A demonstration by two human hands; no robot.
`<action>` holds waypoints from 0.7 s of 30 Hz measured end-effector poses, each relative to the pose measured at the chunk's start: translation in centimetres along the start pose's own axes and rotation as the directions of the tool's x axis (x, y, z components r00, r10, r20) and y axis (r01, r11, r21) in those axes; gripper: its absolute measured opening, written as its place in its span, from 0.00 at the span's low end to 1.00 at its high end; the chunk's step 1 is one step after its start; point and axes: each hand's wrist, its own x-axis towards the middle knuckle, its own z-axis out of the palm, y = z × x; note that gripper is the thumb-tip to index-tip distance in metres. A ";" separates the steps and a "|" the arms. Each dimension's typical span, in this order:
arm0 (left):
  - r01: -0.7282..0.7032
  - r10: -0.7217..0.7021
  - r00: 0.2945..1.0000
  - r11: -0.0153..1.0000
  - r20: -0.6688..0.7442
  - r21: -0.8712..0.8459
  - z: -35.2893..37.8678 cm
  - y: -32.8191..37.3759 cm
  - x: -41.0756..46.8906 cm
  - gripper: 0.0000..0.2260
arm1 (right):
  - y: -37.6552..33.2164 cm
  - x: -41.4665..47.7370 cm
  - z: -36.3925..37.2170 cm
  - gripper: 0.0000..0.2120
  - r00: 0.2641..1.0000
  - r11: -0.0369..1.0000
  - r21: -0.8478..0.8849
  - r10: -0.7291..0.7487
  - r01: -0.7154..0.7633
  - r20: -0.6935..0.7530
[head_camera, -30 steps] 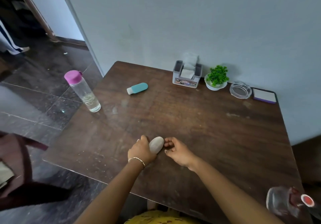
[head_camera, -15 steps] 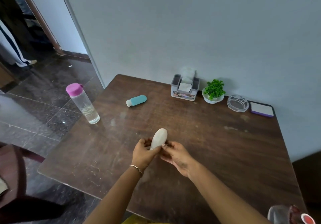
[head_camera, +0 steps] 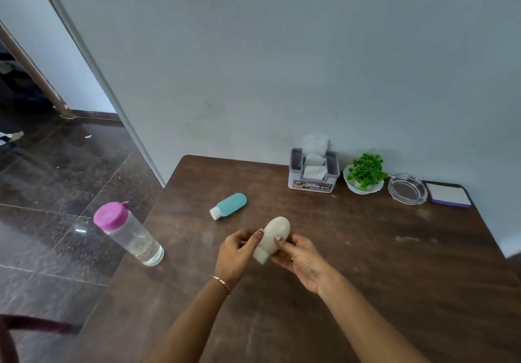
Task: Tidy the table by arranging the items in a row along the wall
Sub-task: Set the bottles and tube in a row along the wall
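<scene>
A small white squeeze bottle (head_camera: pixel 274 234) is held above the middle of the brown table (head_camera: pixel 366 264), cap end down, rounded end tilted up and away. My left hand (head_camera: pixel 235 252) grips its lower left side and my right hand (head_camera: pixel 300 258) grips its right side. A teal bottle with a white cap (head_camera: pixel 229 205) lies on its side just beyond my hands. A clear water bottle with a pink lid (head_camera: pixel 127 233) stands at the table's left edge. Along the wall stand a grey tissue holder (head_camera: pixel 313 175), a potted green plant (head_camera: pixel 365 173), a glass ashtray (head_camera: pixel 407 192) and a purple-edged pad (head_camera: pixel 448 195).
The wall runs along the table's far edge. The table's left edge drops to a dark tiled floor (head_camera: pixel 56 193) and a doorway. A dark red chair back (head_camera: pixel 17 331) shows at the lower left corner.
Both hands lifted the white bottle off the table and turned it more upright, raising it farther from the near edge. The view tilted up, showing more wall.
</scene>
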 end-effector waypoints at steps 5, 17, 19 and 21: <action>-0.035 0.092 0.977 0.959 -0.191 0.283 -2.1 0.8 4.9 0.13 | -0.7 2.5 0.7 0.06 0.993 0.998 0.032 -0.045 0.049 -0.109; -0.110 0.034 0.994 0.474 0.106 0.874 -5.8 0.3 14.9 0.30 | -5.5 7.9 2.9 0.17 0.976 0.950 -0.276 -0.182 0.144 -0.119; -0.096 0.014 0.995 0.492 0.102 0.865 -5.8 0.2 15.5 0.32 | -6.7 8.9 3.1 0.18 0.973 0.930 -0.335 -0.201 0.153 -0.115; -0.087 -0.016 0.994 0.488 0.109 0.868 -5.9 0.2 16.2 0.33 | -8.1 9.6 3.5 0.19 0.969 0.905 -0.387 -0.228 0.175 -0.094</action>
